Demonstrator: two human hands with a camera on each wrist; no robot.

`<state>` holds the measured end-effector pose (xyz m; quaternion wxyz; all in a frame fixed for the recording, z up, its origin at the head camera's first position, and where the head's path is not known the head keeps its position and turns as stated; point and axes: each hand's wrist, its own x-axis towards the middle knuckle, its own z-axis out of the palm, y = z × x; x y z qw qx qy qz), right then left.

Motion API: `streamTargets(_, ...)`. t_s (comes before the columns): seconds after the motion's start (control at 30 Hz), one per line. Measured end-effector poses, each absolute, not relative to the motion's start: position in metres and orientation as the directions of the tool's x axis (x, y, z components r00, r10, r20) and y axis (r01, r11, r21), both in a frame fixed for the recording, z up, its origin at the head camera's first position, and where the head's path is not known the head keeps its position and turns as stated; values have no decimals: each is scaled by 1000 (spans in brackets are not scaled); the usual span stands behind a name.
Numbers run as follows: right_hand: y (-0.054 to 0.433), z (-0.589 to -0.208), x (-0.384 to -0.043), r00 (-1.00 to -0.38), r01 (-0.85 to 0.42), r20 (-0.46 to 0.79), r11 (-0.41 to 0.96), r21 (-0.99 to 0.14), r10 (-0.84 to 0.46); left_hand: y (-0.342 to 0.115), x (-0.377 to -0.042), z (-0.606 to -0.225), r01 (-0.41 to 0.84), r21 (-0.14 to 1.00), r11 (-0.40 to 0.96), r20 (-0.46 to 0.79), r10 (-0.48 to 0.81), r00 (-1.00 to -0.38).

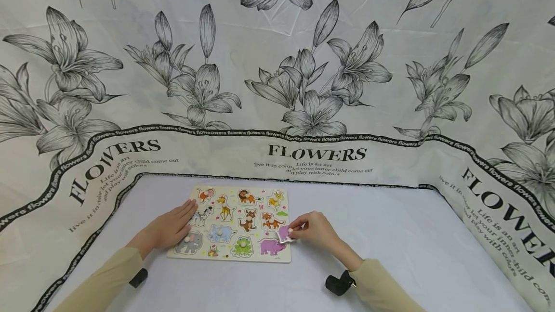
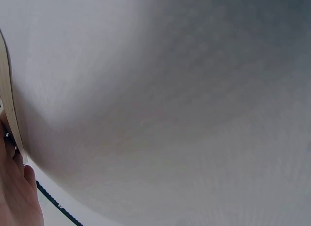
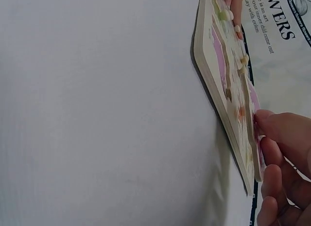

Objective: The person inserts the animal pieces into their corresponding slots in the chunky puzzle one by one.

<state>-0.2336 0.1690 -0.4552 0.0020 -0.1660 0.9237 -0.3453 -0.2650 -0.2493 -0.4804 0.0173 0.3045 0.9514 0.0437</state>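
A wooden animal puzzle board (image 1: 231, 220) lies flat on the white cloth. My left hand (image 1: 173, 223) rests on its left edge with the fingers extended; the left wrist view shows only part of that hand (image 2: 19, 192) beside the board's edge. Between thumb and fingers, my right hand (image 1: 318, 232) pinches a purple puzzle piece (image 1: 283, 235) by its small knob. That piece is tilted over the board's right edge, just above the purple hippo-shaped spot (image 1: 270, 247). In the right wrist view the piece (image 3: 254, 102) stands off the board's surface.
Other animals on the board include a frog (image 1: 242, 246), a blue rhino (image 1: 220, 233) and a grey elephant (image 1: 189, 243). Flower-printed cloth (image 1: 312, 158) rises behind and at both sides. Black wrist devices (image 1: 339, 284) hang under the sleeves.
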Motion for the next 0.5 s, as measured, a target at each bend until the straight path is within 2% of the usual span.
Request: streamTargets(0.5, 147, -458, -227, -929, -325, 76, 702, -633, -362, -250, -265, -480, 565, 92, 820, -31, 570, -821)
